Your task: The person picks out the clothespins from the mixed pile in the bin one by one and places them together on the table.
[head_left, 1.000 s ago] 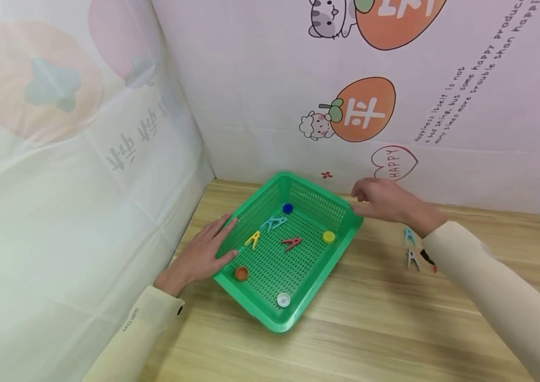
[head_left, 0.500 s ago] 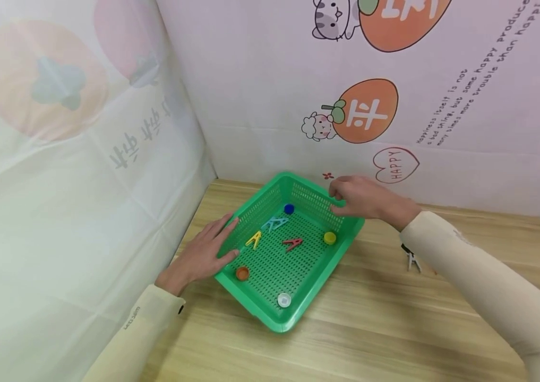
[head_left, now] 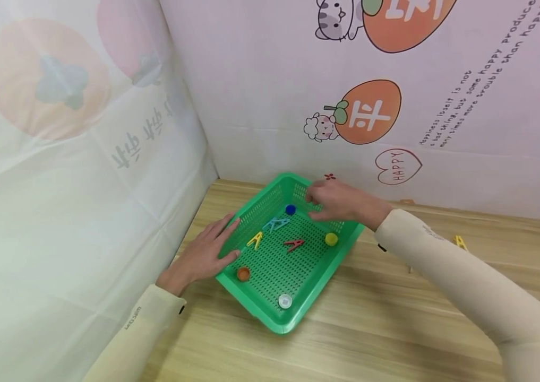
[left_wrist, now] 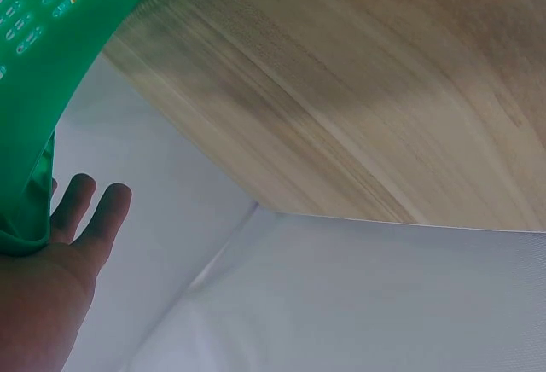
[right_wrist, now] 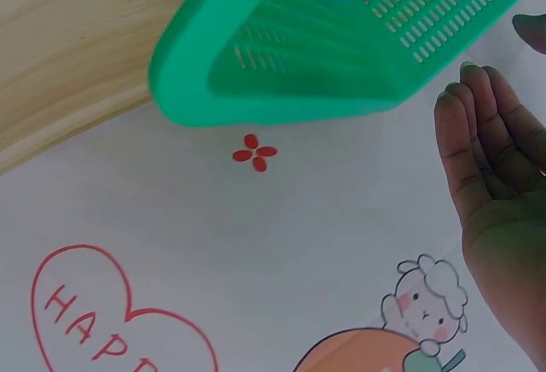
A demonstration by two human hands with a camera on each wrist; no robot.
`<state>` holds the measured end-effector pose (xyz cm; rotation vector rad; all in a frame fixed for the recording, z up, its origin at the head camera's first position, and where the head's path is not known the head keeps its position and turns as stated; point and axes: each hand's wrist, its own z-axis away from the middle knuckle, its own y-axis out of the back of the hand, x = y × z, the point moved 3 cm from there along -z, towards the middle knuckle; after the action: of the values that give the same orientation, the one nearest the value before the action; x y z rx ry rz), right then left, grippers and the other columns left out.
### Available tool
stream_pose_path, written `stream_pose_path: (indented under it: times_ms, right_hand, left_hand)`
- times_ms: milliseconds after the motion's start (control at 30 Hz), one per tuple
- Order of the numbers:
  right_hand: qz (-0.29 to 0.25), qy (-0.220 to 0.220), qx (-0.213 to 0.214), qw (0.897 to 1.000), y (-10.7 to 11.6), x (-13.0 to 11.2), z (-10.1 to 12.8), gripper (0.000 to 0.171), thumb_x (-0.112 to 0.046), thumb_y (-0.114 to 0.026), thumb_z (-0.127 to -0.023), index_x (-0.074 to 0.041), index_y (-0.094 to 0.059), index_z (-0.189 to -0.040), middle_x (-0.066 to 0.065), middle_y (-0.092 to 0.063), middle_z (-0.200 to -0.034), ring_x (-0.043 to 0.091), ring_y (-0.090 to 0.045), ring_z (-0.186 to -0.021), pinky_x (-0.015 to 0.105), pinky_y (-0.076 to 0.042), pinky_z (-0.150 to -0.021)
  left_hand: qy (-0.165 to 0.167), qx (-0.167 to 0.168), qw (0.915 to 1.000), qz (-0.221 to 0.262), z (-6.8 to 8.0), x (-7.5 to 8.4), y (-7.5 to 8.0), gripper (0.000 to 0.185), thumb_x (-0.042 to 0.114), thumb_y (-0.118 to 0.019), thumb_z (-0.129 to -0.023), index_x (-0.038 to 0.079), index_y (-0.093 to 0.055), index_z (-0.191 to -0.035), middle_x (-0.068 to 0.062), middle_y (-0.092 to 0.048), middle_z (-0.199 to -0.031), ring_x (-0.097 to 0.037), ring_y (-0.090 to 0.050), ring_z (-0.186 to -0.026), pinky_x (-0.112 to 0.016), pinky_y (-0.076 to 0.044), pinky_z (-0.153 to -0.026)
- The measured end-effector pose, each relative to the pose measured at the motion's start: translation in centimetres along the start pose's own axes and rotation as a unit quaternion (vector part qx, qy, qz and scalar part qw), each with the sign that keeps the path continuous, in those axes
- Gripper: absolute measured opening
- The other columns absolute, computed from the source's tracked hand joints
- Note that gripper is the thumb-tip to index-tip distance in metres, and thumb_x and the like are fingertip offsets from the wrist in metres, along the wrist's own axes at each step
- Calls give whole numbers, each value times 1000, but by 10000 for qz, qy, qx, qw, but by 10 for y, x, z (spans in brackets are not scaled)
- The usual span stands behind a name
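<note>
A green plastic basket (head_left: pixel 247 300) stands on the wooden table. Inside lie a yellow clothespin (head_left: pixel 255 240), light blue clothespins (head_left: pixel 275 225) and a red clothespin (head_left: pixel 293 244). Toward its walls are a blue bottle cap (head_left: pixel 291 209), a yellow cap (head_left: pixel 331 239), an orange-brown cap (head_left: pixel 243 274) and a whitish cap (head_left: pixel 285 301). My left hand (head_left: pixel 203 254) rests on the basket's left rim, thumb and fingers spread and fairly straight. Over the far right side of the basket hovers my right hand (head_left: pixel 341 201). Its fingers bend loosely, thumb apart, and nothing shows between them in the right wrist view.
Another yellow clothespin (head_left: pixel 461 242) lies on the table (head_left: pixel 394 318), just beyond the right sleeve (head_left: pixel 442 270). White printed sheets stand behind the table and along its left side, close to the basket and left hand.
My right hand has moved left from the basket's far right corner to above its interior. The sleeve now covers clothespins on the table and uncovers a yellow one. The left hand stays put.
</note>
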<state>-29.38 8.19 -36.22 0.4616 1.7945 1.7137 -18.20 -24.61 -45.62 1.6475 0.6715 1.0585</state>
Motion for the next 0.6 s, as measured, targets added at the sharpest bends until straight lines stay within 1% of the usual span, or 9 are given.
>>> stream_pose_path:
  times_ms: [200, 333, 467, 600]
  right_hand:
    - [36, 132, -371, 9992, -10, -11, -14, 32, -26, -81, -96, -3, -74, -117, 9, -73, -111, 20, -66, -93, 39, -63, -86]
    - [58, 159, -509, 9986, -15, -14, -19, 34, -27, -81, -96, -4, -74, -119, 10, -73, -115, 20, -66, -95, 39, -62, -86]
    - [51, 116, -586, 9982, -19, -18, -24, 37, -27, -81, -96, -3, -74, -123, 11, -74, -121, 22, -68, -100, 40, -63, -90]
    - [11, 248, -692, 9973, -25, -26, -30, 37, -24, -81, -97, -2, -74, -125, 13, -74, -128, 25, -71, -110, 44, -62, -98]
  left_hand:
    - [31, -18, 10000, 32, -1, 0, -1, 82, 46, -59, -110, 12, -24, -175, -12, -20, -183, -45, -32, -163, -64, -35, -129]
    - [52, -29, 10000, 41, -1, -1, -2, 82, 46, -59, -110, 12, -23, -175, -11, -19, -183, -45, -31, -163, -64, -35, -129]
    - [41, -16, 10000, 28, -1, -2, -2, 82, 46, -59, -110, 12, -24, -175, -11, -20, -183, -46, -32, -163, -64, -35, -129]
    - [32, -2, 10000, 37, -1, -2, -2, 82, 45, -59, -109, 12, -24, -175, -12, -20, -183, -46, -32, -163, -64, -35, -129]
